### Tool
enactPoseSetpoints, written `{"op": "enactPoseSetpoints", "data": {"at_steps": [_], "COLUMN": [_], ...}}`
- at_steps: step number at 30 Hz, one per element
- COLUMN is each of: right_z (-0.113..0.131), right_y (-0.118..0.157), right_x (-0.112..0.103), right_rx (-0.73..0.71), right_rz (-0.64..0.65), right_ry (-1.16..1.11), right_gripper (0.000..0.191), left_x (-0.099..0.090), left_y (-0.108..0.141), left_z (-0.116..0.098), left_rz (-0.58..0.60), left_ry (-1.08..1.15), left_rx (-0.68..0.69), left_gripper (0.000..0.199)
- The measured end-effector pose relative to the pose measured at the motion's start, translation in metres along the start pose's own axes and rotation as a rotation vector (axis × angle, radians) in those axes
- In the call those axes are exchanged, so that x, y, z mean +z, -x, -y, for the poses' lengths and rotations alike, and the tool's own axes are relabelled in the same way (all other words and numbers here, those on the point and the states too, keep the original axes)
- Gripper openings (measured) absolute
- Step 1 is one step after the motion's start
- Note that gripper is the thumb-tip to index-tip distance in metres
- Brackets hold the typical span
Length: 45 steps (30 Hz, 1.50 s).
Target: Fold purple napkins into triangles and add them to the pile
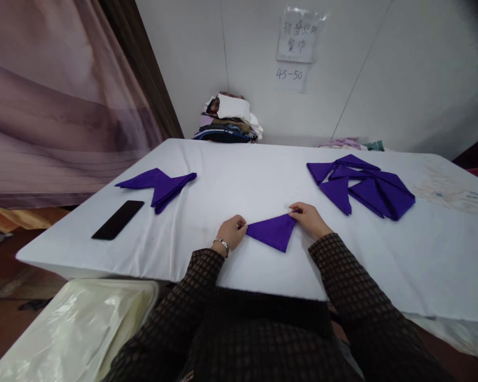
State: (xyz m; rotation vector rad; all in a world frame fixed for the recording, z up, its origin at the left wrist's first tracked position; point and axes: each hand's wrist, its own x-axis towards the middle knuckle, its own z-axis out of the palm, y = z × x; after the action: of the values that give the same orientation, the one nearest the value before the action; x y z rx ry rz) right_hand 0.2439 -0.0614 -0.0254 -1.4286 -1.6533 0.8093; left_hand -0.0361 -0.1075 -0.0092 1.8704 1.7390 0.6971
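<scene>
From where I stand, the left hand (230, 233) and right hand (307, 219) each pinch a corner of one flat purple cloth triangle (274, 232) at the white cloth-covered table (239, 180)'s near edge, the heaped purple folded triangles (387, 193) rightward seemingly done, the smaller purple cloth pile (165, 188) leftward probably waiting.

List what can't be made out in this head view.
In the head view:
Held purple napkin: left tip, hidden by the pinching left hand.
Right-side napkin pile: exact count, hidden by overlapping layers.
Lilac cloth: lower part, hidden behind the far edge of the table.
White container: near end, cut off by the bottom edge.
</scene>
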Motion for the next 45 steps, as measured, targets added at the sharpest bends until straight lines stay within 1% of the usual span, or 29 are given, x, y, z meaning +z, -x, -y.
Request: {"op": "enactPoseSetpoints", "data": {"at_steps": [5, 12, 15, 17, 19, 21, 25, 28, 31, 38, 41, 43, 45], "right_z": [-0.003, -0.011, -0.013, -0.013, -0.012, -0.010, -0.008, -0.008, -0.006, 0.001, 0.004, 0.004, 0.005], "right_y": [0.000, -0.003, -0.003, -0.003, -0.004, -0.004, -0.004, -0.005, -0.007, -0.007, -0.007, -0.007, -0.008], "right_x": [0.002, 0.003, 0.003, 0.003, 0.003, 0.003, 0.005, 0.006, 0.007, 0.007, 0.008, 0.008, 0.008], "right_rx": [-0.007, -0.043, -0.049, -0.059, -0.058, -0.046, -0.061, -0.087, -0.083, -0.110, -0.104, -0.100, -0.103], "right_rz": [-0.017, -0.009, -0.009, -0.010, -0.013, -0.008, 0.000, -0.001, -0.001, -0.026, -0.024, -0.017, -0.014], "right_ry": [-0.014, 0.025, 0.031, 0.044, 0.066, 0.083, 0.086, 0.102, 0.136, 0.201, 0.222, 0.227, 0.236], "right_gripper": [0.024, 0.025, 0.025, 0.024, 0.023, 0.023, 0.022, 0.023, 0.023, 0.023, 0.023, 0.024, 0.024], "left_x": [-0.001, 0.000, 0.000, -0.002, -0.004, -0.007, -0.008, -0.005, -0.001, 0.003, 0.003, 0.004, 0.008], "left_y": [0.005, 0.007, 0.008, 0.009, 0.010, 0.010, 0.008, 0.005, 0.004, 0.004, 0.000, -0.003, -0.006], "left_z": [0.004, 0.009, 0.008, 0.007, 0.006, 0.007, 0.016, 0.024, 0.028, 0.027, 0.026, 0.019, 0.008], "left_rz": [-0.010, -0.048, -0.049, -0.024, 0.004, 0.015, 0.013, -0.008, -0.029, -0.046, -0.087, -0.099, -0.064], "left_ry": [0.046, -0.048, -0.068, -0.083, -0.103, -0.125, -0.162, -0.201, -0.238, -0.353, -0.415, -0.436, -0.413], "left_rx": [0.038, 0.106, 0.095, 0.090, 0.122, 0.187, 0.301, 0.315, 0.304, 0.241, 0.225, 0.273, 0.382], "left_gripper": [0.010, 0.011, 0.012, 0.014, 0.016, 0.017, 0.019, 0.022, 0.026, 0.026, 0.022, 0.033, 0.044]}}
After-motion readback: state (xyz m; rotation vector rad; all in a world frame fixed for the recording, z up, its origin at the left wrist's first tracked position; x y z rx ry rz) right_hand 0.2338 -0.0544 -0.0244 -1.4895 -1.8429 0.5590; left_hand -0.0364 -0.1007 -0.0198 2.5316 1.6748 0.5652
